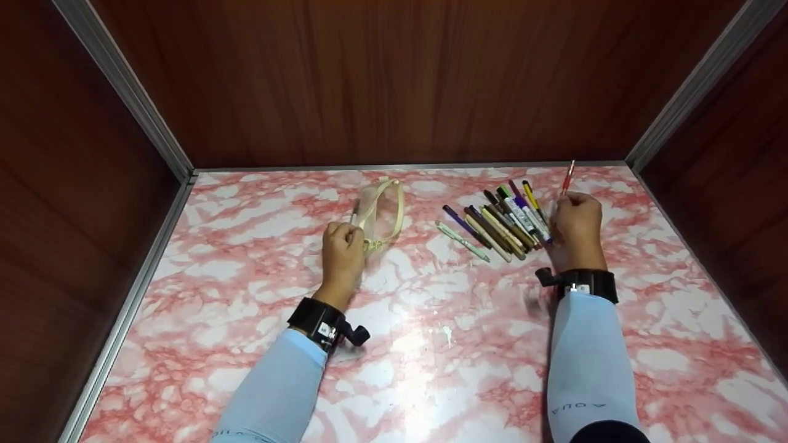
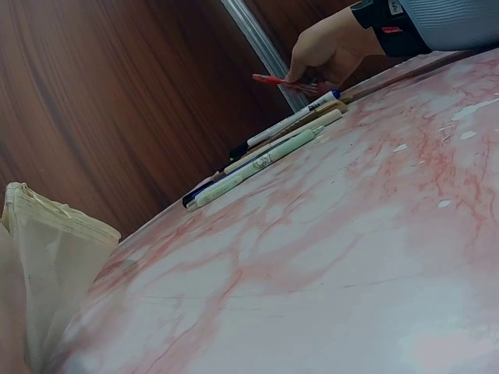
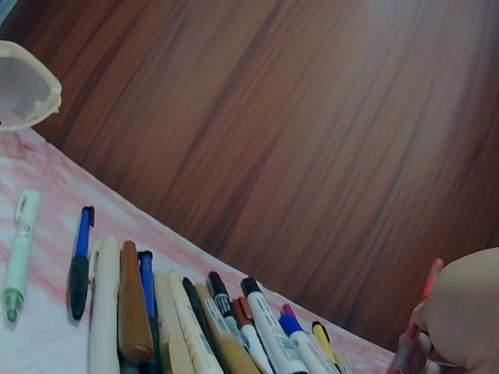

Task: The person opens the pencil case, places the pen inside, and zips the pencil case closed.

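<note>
My left hand [image 1: 343,253] grips the near left edge of a cream zip pouch [image 1: 401,212] with see-through sides, and the pouch's mouth gapes toward the right. In the left wrist view its pale side [image 2: 62,261] stands up from the table. My right hand [image 1: 580,223] pinches a red pen [image 1: 567,177], which points up and away just right of the row of pens. The right wrist view shows only part of this red pen [image 3: 429,284], the rest hidden by the fingers.
Several pens and markers [image 1: 505,231] lie side by side between the hands. A light green pen [image 1: 462,240] is at their left end, a yellow marker [image 1: 533,195] at the right. Wooden panels [image 1: 394,86] enclose the pink marbled table [image 1: 246,320] at the back and sides.
</note>
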The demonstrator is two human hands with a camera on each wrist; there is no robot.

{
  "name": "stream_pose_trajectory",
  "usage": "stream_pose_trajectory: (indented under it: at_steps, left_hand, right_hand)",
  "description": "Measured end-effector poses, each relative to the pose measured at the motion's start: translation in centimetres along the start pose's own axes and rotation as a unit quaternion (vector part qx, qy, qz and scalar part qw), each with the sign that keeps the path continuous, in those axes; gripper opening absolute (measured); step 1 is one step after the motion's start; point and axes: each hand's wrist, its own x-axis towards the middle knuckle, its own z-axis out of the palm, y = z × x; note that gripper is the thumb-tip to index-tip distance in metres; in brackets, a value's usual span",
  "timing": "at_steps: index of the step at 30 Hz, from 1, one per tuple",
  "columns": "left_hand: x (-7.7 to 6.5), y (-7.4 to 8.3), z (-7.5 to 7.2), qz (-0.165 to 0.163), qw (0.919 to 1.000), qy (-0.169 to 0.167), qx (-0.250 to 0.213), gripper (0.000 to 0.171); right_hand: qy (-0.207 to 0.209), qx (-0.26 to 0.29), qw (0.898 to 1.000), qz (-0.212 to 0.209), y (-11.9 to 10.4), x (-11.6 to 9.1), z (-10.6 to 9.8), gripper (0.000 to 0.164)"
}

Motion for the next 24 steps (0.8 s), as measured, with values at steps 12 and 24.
stream_pose_trajectory:
  at_steps: [12, 24]
  left_hand:
    - [0.0, 0.5, -0.2, -0.005, 0.9997, -0.012, 0.020, 0.020]
    - [0.1, 0.4, -0.2, -0.006, 0.9996, -0.020, 0.018, 0.024]
  right_hand:
    - [-0.039, 0.152, 0.987, 0.029, -3.7, -1.6, 2.1, 0.017]
    - [-0.121, 0.202, 0.970, -0.058, -8.7, -5.7, 5.9, 0.006]
